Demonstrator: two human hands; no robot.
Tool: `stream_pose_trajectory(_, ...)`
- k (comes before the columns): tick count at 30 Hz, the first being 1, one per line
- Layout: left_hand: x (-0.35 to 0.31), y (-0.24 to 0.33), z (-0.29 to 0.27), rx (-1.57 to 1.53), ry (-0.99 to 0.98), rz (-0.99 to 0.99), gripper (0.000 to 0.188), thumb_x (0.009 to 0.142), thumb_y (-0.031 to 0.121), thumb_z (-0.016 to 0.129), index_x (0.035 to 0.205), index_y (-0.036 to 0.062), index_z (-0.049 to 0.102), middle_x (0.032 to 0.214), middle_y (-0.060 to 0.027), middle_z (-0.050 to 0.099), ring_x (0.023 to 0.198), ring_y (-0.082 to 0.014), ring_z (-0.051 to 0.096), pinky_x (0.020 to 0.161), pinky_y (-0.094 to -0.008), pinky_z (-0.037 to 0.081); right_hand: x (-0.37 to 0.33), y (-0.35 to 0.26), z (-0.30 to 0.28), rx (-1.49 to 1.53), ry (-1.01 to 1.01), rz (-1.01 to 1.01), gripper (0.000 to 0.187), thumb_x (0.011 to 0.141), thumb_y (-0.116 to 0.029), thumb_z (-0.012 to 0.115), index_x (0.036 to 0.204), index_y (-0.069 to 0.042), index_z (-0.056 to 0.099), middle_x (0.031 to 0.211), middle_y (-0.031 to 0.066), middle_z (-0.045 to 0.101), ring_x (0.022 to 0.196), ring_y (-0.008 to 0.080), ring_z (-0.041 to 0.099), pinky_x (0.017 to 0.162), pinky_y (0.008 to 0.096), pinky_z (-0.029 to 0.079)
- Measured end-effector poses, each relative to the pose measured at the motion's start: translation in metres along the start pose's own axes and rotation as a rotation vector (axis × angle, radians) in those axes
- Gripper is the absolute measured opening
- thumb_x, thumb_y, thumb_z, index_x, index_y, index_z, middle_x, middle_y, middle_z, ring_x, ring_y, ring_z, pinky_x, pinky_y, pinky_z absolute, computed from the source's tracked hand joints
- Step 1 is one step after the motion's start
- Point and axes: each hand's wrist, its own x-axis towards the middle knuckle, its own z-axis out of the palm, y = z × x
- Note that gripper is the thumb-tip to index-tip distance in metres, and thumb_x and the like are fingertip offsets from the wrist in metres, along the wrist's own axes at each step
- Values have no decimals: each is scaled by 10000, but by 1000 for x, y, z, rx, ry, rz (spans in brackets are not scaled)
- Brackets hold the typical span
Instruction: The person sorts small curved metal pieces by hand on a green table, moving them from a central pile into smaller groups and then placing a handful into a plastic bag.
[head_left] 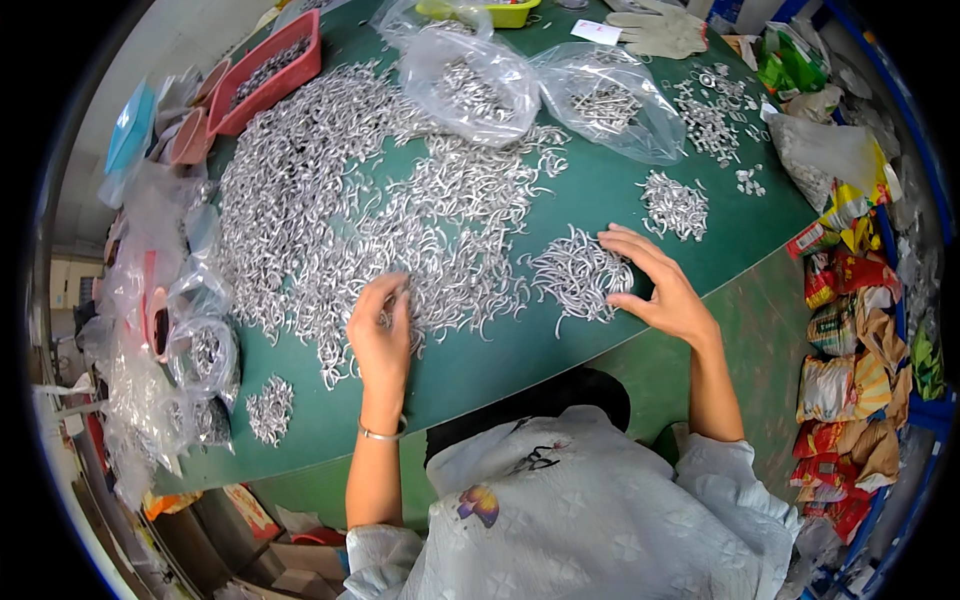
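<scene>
A broad heap of small curved silver metal pieces (300,190) spreads over the green table (450,375). My left hand (380,325) is at the heap's near edge, fingers curled and closed together; what lies in them is hidden. To the right is a smaller, separate pile of the same curved pieces (575,275). My right hand (660,285) rests along that pile's right side, its thumb and fingers spread apart around the edge. No piece shows in its grasp.
Clear plastic bags of metal parts (610,105) lie at the back, near a red bin (265,75). Other small piles sit at right (675,205) and near left (270,410). A pale glove (660,30) lies at the far edge. Colourful packets (845,390) line the right side.
</scene>
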Motion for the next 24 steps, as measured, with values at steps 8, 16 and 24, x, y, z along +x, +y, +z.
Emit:
stream_pose_trajectory(8,3,-12,6,-65,5,-7,296,823,-57,612,1106,29,631,995,-142,671,810,-258,642,730,-329,501,0,4,10,-86,9,-53,584,718,-135,781,1248,-36,556,1324,112,546,1328,301,420,1080,416,349)
stream_pose_trajectory(16,-34,37,2,-328,-193,-34,290,875,-59,548,1151,6,614,1141,-106,639,1028,-170,606,870,-283,474,5,-2,11,-236,-48,-104,848,587,-301,854,1319,-58,502,1414,121,451,1365,332,350,1121,462,284)
stream_pose_trajectory(24,-84,61,19,-754,-791,-396,242,945,2,512,1169,-43,593,1109,-100,634,968,-139,619,824,-262,505,36,-14,33,-231,21,-150,592,727,-231,776,1241,-40,552,1285,126,507,1226,329,445,1012,418,364)
